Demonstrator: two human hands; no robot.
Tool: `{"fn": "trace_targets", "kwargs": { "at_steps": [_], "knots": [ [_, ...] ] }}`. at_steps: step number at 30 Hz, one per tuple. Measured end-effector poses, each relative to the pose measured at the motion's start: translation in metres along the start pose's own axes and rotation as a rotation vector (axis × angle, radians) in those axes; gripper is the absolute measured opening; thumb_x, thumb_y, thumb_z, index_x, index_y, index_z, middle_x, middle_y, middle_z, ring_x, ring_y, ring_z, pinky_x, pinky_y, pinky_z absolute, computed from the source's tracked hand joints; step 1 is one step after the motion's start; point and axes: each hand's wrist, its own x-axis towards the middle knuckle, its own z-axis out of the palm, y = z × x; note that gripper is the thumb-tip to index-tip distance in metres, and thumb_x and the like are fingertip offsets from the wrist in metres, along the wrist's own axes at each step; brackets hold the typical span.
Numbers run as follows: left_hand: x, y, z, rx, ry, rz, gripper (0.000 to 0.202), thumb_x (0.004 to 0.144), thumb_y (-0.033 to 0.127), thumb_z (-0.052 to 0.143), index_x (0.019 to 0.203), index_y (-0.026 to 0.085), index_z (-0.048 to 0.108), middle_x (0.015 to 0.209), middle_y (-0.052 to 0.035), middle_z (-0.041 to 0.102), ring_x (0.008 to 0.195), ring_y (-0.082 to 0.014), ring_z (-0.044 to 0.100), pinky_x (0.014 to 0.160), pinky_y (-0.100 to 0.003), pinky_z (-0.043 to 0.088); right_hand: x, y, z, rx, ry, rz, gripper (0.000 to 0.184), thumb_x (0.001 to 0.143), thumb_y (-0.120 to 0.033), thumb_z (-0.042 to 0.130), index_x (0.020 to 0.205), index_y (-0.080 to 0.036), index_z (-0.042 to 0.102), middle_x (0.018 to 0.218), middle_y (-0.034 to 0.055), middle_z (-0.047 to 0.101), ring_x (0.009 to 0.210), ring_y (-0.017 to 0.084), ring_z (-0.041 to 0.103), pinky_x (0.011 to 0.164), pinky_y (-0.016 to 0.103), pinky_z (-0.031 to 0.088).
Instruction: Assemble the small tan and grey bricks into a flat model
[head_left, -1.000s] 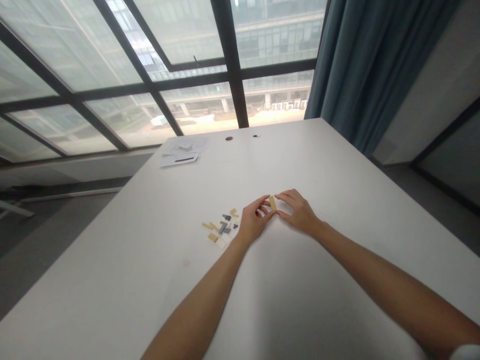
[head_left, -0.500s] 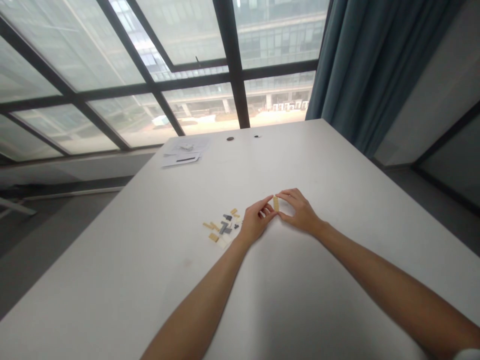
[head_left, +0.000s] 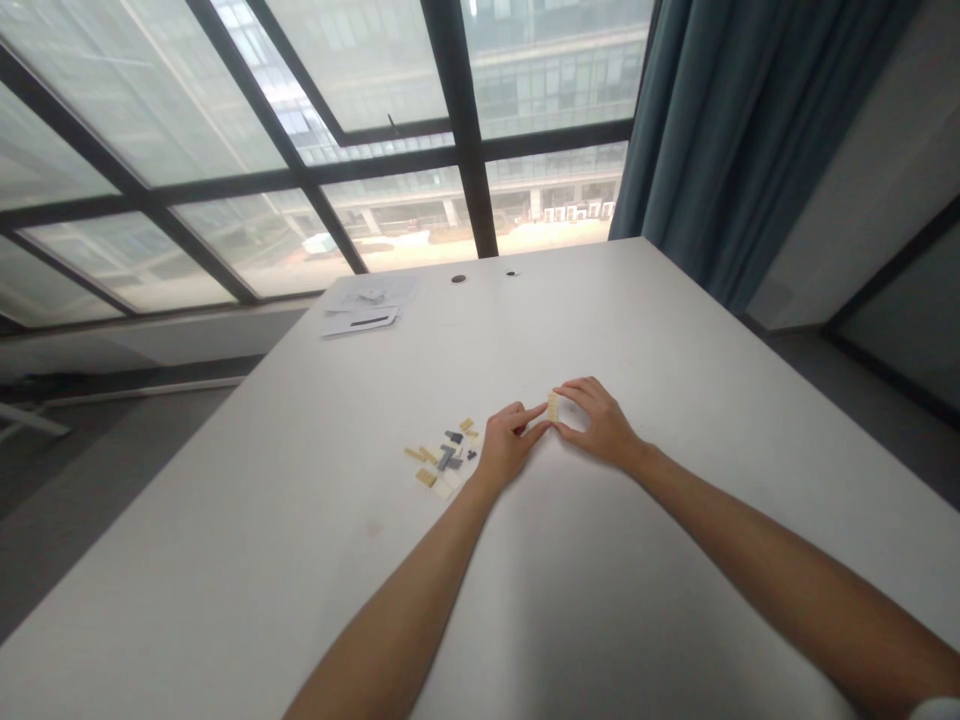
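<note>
Between my hands, over the middle of the white table [head_left: 480, 350], is a small tan building-block plate [head_left: 553, 407] held upright. My right hand [head_left: 600, 420] grips its top and bottom ends between fingers and thumb. From the other side, my left hand [head_left: 510, 440] pinches at the plate's left edge with index finger and thumb; its other fingers are curled in. Left of that hand lies a loose group of tan pieces [head_left: 426, 478], dark grey pieces [head_left: 446, 457] and pale pieces [head_left: 448, 484]. A small black piece [head_left: 472, 455] is close to my left wrist.
White papers [head_left: 360, 318] with a small pale item on them lie at the table's far left corner. Two round holes, one a cable hole [head_left: 458, 279], are near the far edge. Beyond stand windows and a blue curtain [head_left: 690, 150].
My left index finger has straightened and pressed toward the tan plate, while the other left fingers curled in. My right hand keeps its grip almost in place.
</note>
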Motion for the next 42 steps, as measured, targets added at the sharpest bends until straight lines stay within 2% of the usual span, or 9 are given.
{"fn": "trace_targets", "kwargs": {
  "at_steps": [5, 13, 42],
  "knots": [
    [0.0001, 0.0008, -0.0009, 0.040, -0.020, 0.003, 0.031, 0.087, 0.033, 0.069, 0.116, 0.023, 0.073, 0.061, 0.0053, 0.039, 0.057, -0.0099, 0.037, 0.057, -0.023, 0.030, -0.0003, -0.0007, 0.0002, -0.001, 0.007, 0.009, 0.041, 0.083, -0.025, 0.067, 0.123, -0.023, 0.059, 0.111, 0.0106, 0.062, 0.104, 0.028, 0.057, 0.091, 0.049, 0.052],
    [0.0004, 0.0030, -0.0017, 0.076, -0.023, -0.008, 0.028, 0.088, 0.034, 0.067, 0.112, 0.021, 0.075, 0.060, 0.0049, 0.040, 0.056, -0.0100, 0.037, 0.058, -0.023, 0.031, -0.0016, 0.0021, 0.0019, 0.008, -0.011, 0.023, 0.041, 0.084, -0.028, 0.068, 0.124, -0.024, 0.059, 0.112, 0.0109, 0.062, 0.106, 0.029, 0.057, 0.092, 0.051, 0.051],
    [0.0000, -0.0014, -0.0007, 0.065, -0.021, -0.016, 0.026, 0.087, 0.028, 0.068, 0.112, 0.023, 0.075, 0.060, 0.0056, 0.038, 0.057, -0.0097, 0.037, 0.059, -0.023, 0.030, -0.0011, 0.0021, 0.0024, 0.020, -0.028, 0.034, 0.041, 0.084, -0.027, 0.069, 0.123, -0.022, 0.058, 0.113, 0.0107, 0.061, 0.107, 0.028, 0.056, 0.094, 0.049, 0.051]
  ]
}}
